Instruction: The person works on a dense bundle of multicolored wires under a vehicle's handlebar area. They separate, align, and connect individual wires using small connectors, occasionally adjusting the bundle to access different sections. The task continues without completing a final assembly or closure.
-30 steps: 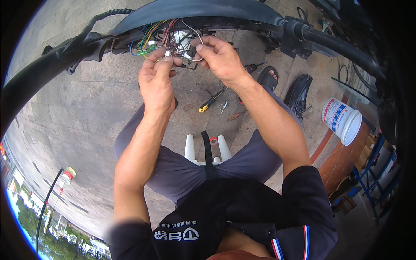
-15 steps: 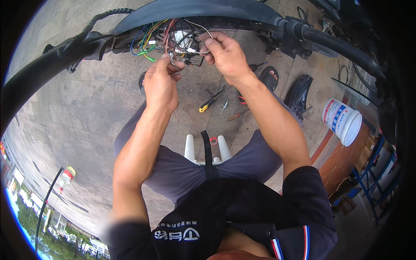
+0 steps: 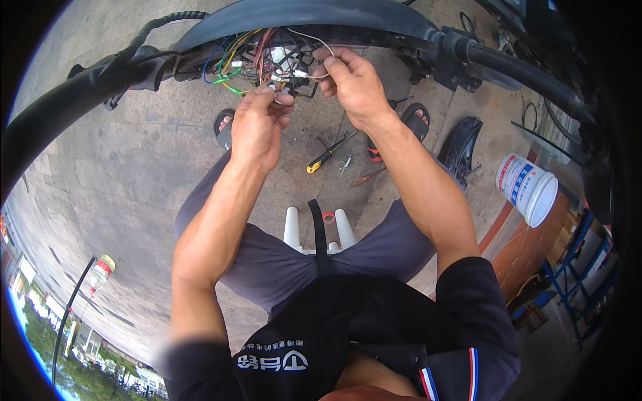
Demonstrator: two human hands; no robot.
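A tangle of coloured wires (image 3: 257,57) hangs below the dark curved body panel (image 3: 307,17) of a vehicle. My right hand (image 3: 354,87) pinches a thin white wire (image 3: 309,33) between thumb and fingers at the right of the tangle. A small white connector (image 3: 300,74) shows just left of those fingertips. At the lower edge of the bundle, my left hand (image 3: 259,127) is closed on a thin pale wire (image 3: 277,100), with a small light-coloured piece at its fingertips. The fingers partly hide that wire's end. Green-sleeved joints (image 3: 221,81) sit at the bundle's left.
On the paving lie a yellow-and-black screwdriver (image 3: 323,159), a small metal piece (image 3: 344,162) and a red-handled tool (image 3: 374,154). A black curved cover (image 3: 461,148) and a white bucket (image 3: 528,189) stand to the right. White stool legs (image 3: 291,227) and a red tape roll (image 3: 328,217) show between my knees.
Both hands have shifted slightly to the right, each keeping its wire. The left hand has also come down a little, and more of my left sandal shows.
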